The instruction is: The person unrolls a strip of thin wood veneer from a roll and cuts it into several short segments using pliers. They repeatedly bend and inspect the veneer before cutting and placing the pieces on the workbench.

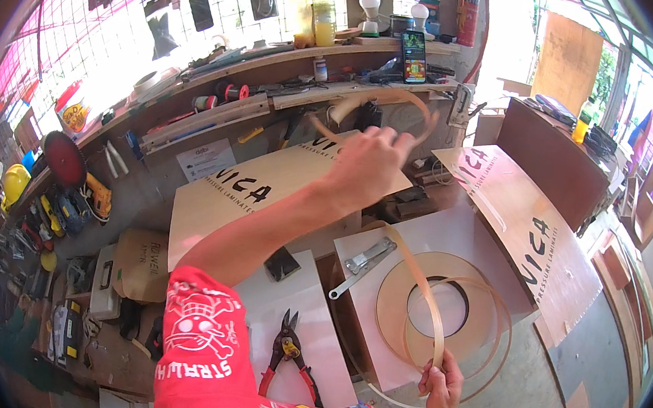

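Note:
My left hand (369, 165) is raised over the middle of the bench, fingers closed on a thin tan edge banding strip, whose blurred loop curls around and above it. Low at the right, my right hand (444, 384) pinches another stretch of edge banding (427, 294) between thumb and fingers. That stretch runs up and away from the hand, with thin loops hanging beside it. Beneath lies a wide, flat roll of edge banding (391, 311) on a white board (354, 241). Metal wrench-like tools (365, 264) rest at the roll's left. Red-handled snips (290, 350) lie nearer me.
Printed laminate sheets slant at the left (209, 217) and right (530, 230). Behind them, a cluttered shelf holds a lit phone (414, 58), bulbs (369, 7) and bottles (324, 21). A dark red saw blade (65, 158) and power tools stand at far left. A cardboard box (142, 266) sits below.

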Tool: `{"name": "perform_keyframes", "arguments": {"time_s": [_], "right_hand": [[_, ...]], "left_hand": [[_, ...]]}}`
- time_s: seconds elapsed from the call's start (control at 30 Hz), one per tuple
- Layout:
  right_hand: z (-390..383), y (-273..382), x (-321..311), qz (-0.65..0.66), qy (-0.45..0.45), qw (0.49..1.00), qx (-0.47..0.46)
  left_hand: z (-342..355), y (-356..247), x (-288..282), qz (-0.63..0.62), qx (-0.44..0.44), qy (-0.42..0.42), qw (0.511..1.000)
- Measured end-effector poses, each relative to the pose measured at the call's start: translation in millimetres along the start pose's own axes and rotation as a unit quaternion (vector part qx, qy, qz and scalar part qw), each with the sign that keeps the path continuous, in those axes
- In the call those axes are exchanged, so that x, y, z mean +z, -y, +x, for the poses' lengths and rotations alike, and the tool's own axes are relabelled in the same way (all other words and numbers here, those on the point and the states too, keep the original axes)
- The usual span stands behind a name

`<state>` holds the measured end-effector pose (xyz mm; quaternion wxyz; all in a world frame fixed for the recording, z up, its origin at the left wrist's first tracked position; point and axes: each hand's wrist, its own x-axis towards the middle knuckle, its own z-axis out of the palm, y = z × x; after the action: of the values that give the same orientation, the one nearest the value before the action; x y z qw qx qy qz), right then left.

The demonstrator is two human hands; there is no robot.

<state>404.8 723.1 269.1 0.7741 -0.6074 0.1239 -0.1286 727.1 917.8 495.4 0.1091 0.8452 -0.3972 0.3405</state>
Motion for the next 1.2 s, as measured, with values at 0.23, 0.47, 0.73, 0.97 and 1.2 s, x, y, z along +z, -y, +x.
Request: {"name": "perform_keyframes", "arguments": {"time_s": [0.23, 0.47, 0.73, 0.97, 1.2], "right_hand": [[12.7, -6.9, -14.1, -0.005, -0.027, 0.999, 0.046], [25.1, -1.5, -5.2, -0.017, -0.004, 0.995, 0.094], [22.8, -5.8, 8.9, -0.04, -0.023, 0.997, 0.066], [12.5, -11.1, 11.8, -0.04, -0.067, 0.995, 0.064], [3.6, -5.1, 10.7, -0.087, -0.034, 0.995, 0.04]], "left_hand": [[-69.9, 97.9, -93.3, 0.196, -0.076, -0.108, 0.972], [-53.9, 248.1, -159.8, 0.371, -0.123, -0.127, 0.912], [28.3, 368.2, -137.1, 0.34, -0.251, -0.125, 0.898], [75.5, 413.5, -94.9, 0.362, -0.282, -0.106, 0.882], [84.4, 403.9, -67.7, 0.331, -0.355, -0.08, 0.871]]}}
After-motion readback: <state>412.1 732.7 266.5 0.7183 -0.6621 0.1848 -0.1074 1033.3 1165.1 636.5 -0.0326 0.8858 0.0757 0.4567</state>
